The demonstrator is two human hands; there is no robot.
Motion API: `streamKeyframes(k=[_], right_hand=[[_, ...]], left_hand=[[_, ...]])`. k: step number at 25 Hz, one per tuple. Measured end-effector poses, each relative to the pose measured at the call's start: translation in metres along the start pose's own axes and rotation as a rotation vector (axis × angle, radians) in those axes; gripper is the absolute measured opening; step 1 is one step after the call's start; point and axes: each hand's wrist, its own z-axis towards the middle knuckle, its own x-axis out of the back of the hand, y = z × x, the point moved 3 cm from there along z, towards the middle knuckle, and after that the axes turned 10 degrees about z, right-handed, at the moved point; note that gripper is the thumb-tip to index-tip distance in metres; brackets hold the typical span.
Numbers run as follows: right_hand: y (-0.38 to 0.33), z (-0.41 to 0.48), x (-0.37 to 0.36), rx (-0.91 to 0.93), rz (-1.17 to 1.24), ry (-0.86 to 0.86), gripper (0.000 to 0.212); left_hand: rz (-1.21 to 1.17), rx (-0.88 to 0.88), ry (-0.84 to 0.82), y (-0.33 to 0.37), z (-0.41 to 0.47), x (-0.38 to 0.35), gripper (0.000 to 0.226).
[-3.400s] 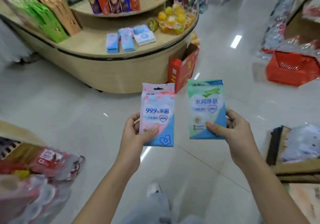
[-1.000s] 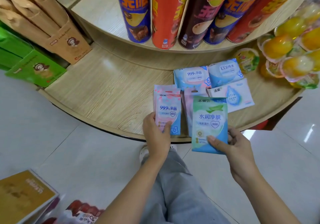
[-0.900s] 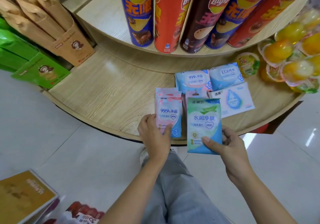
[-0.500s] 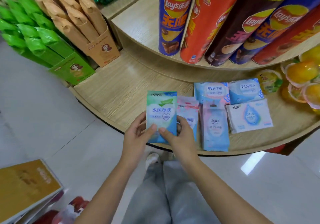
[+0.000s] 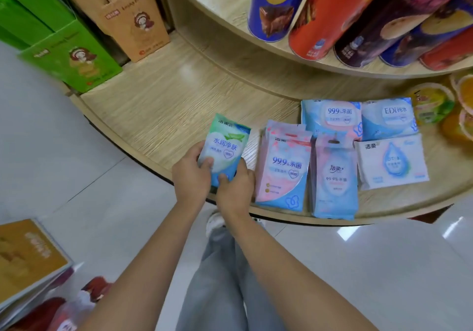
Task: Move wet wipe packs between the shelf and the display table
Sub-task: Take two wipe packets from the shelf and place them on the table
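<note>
The left hand and the right hand both gripped the lower end of the green pack, thumbs curled over its face and fingers behind it. The pack leaned slightly to the right, over the front edge of the table; whether it lay flat on the wood could not be told. Just to its right, with a small gap, a pink pack lay on the table, seemingly atop another like it. Next came a pink-and-blue pack, then a white pack. Behind these lay two blue packs side by side. Jelly cups stood at the far right. Chip cans stood on the upper tier. To the left, a brown box and green boxes stood on the table.
</note>
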Motion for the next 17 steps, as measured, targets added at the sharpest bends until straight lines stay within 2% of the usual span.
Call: streamKeyframes(k=[2,6,8,10,12,15,17], right_hand=[[0.0,0.002,0.001,0.006,-0.005,0.032,0.051],[-0.016,-0.006,0.004,-0.019,-0.149,-0.021,0.053],[-0.036,-0.017,0.015,0.043,-0.222,-0.03,0.056],[-0.055,-0.04,0.032,0.172,-0.323,-0.087,0.05],[-0.064,-0.07,0.059,0.239,-0.364,-0.178,0.034],[-0.053,-0.098,0.107,0.202,-0.304,-0.259,0.025],[-0.034,-0.108,0.142,0.158,-0.193,-0.231,0.022]], left_hand=[[0.047,-0.015,0.015,0.004,0.001,-0.003,0.038],[0.019,0.091,0.018,0.001,0.001,0.006,0.037],[-0.062,0.126,0.011,0.007,-0.002,0.019,0.033],[-0.139,0.095,-0.052,0.018,-0.015,0.035,0.023],[-0.139,0.036,-0.112,0.028,-0.038,0.053,0.017],[-0.116,-0.021,-0.255,0.041,-0.07,0.069,0.013],[-0.043,-0.089,-0.422,0.056,-0.087,0.064,0.019]])
